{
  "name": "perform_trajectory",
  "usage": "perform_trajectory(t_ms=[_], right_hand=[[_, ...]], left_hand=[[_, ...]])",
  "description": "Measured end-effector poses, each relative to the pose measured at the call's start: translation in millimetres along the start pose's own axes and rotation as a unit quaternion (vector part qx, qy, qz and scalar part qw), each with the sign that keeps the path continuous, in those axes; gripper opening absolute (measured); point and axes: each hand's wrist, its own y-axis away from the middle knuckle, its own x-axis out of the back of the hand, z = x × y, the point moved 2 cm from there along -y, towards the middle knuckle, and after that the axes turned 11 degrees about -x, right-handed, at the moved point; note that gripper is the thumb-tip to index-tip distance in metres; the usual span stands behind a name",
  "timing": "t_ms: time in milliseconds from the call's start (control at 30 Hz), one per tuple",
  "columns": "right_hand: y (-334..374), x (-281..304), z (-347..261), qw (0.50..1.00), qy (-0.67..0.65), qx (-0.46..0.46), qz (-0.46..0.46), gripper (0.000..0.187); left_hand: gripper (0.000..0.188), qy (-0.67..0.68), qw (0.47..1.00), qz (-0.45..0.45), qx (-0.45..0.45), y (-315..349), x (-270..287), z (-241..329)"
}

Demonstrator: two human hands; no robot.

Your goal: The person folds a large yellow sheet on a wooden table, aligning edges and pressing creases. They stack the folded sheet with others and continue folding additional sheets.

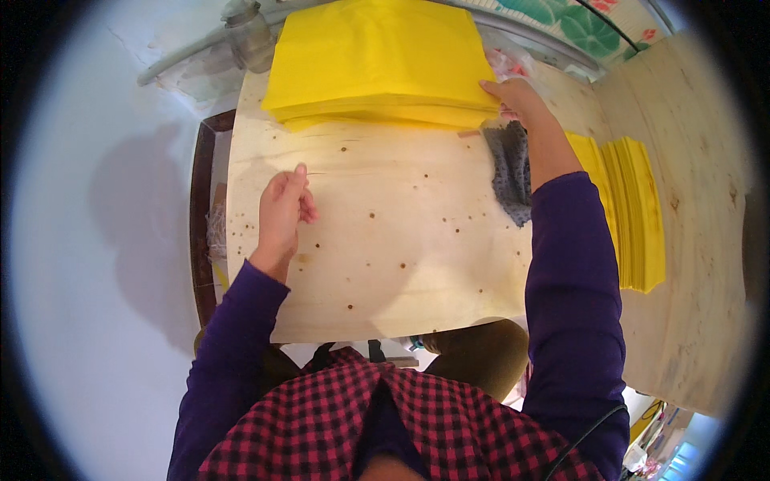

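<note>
A thick stack of flat yellow cloth-like sheets [377, 60] lies across the far side of the wooden board table. At its right edge, my right hand [517, 98] pinches the corner of the top yellow sheet between thumb and fingers; the thumb side is partly hidden. My left hand [282, 210] hovers over the left part of the board, thumb raised and fingers loosely curled, with nothing visible in it. A dark grey knitted cloth [509, 172] lies just below my right wrist, partly covered by my forearm.
More folded yellow sheets [638, 212] form a pile on the right, beside an upright wooden panel [686, 160]. A cloudy jar [249, 36] stands at the far left by a grey pipe [180, 66]. The pale wooden tabletop [385, 232] has small dark holes. A white wall [104, 240] rises on the left.
</note>
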Motion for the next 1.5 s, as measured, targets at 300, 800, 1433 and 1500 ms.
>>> perform_trajectory(t_ms=[300, 800, 1433, 1500], right_hand=[[-1, -8, 2, 0.997, -0.033, -0.054, -0.037, 0.055], [13, -3, -19, 0.961, -0.256, -0.087, -0.064, 0.041], [65, 23, -100, 0.904, -0.399, 0.086, -0.123, 0.034], [73, 24, -107, 0.894, -0.420, 0.099, -0.121, 0.037]], left_hand=[[0.025, -0.039, 0.997, -0.022, -0.058, 30, 10, -31], [0.024, -0.018, 0.992, 0.005, -0.128, 34, 13, -46], [0.023, 0.017, 0.993, -0.006, -0.116, 34, 16, -46], [0.025, 0.031, 0.994, -0.023, -0.101, 34, 14, -41]])
